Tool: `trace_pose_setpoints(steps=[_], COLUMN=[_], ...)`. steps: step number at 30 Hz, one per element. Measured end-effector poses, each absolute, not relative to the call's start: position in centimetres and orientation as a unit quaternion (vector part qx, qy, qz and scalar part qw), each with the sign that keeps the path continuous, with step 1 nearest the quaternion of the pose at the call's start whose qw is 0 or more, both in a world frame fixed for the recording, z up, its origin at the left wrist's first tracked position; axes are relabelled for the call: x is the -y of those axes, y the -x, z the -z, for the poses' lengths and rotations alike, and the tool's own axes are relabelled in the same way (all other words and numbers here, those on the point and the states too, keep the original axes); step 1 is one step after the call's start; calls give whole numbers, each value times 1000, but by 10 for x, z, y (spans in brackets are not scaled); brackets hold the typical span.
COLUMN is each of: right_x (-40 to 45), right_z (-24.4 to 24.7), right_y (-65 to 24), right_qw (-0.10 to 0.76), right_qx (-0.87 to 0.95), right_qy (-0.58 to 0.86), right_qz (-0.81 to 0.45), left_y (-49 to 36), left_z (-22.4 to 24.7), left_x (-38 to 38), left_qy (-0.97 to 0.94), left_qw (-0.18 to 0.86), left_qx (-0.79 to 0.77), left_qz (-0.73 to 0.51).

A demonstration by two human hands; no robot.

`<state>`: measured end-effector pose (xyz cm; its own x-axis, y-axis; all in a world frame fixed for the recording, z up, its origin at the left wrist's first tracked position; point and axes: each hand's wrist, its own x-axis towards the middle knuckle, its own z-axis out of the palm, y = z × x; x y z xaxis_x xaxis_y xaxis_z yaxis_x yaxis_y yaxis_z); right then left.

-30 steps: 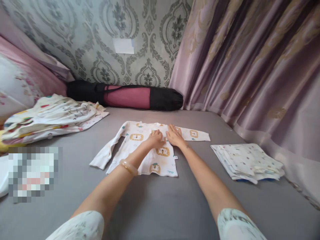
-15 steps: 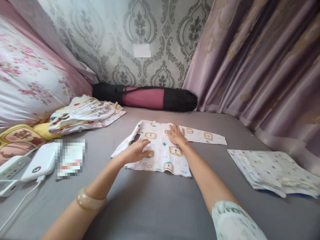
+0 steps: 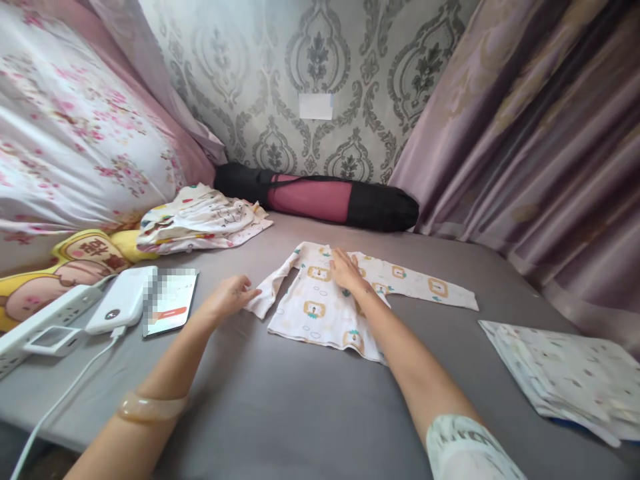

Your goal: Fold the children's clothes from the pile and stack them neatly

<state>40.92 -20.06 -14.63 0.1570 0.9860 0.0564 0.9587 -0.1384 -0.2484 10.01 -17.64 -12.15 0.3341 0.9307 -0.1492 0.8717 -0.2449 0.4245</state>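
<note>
A small white long-sleeved shirt point(image 3: 333, 303) with yellow lion patches lies spread on a grey sheet point(image 3: 280, 413). One sleeve stretches out to the right, while the other angles down to the left. At the end of that left sleeve, my left hand point(image 3: 233, 297) has its fingers closed on the cuff. My right hand point(image 3: 349, 272) lies flat on the shirt's upper chest, fingers stretched out, covering part of the print.
Folded patterned cloths point(image 3: 575, 380) lie at the right, a clothes pile point(image 3: 200, 220) at the back left. A phone point(image 3: 173, 303), white power bank point(image 3: 123, 300) and power strip point(image 3: 50, 323) sit left. A black and pink bag point(image 3: 310, 199) lies by the wall.
My left hand has moved left from the shirt's body to the left cuff, and that sleeve now lies further out. My right hand stays on the chest. The view has shifted left.
</note>
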Motion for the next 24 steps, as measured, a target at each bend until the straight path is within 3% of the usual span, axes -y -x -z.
trace_pose_setpoints(steps=[8,16,24], right_x=[156,139,142], right_z=[153,170,177], right_y=[-363,-356,-352], right_qw=[120,125,130], right_qx=[644,594,599], right_qy=[748,790,788], right_qz=[-103,-87,-59], left_y=[-110,-108,-79], left_z=[127,121,108], left_x=[185,178,139], left_qy=[-768,-738,-697], left_qw=[253,353,382], left_qx=[-585,-571,-561], left_qz=[-60,-64,-233])
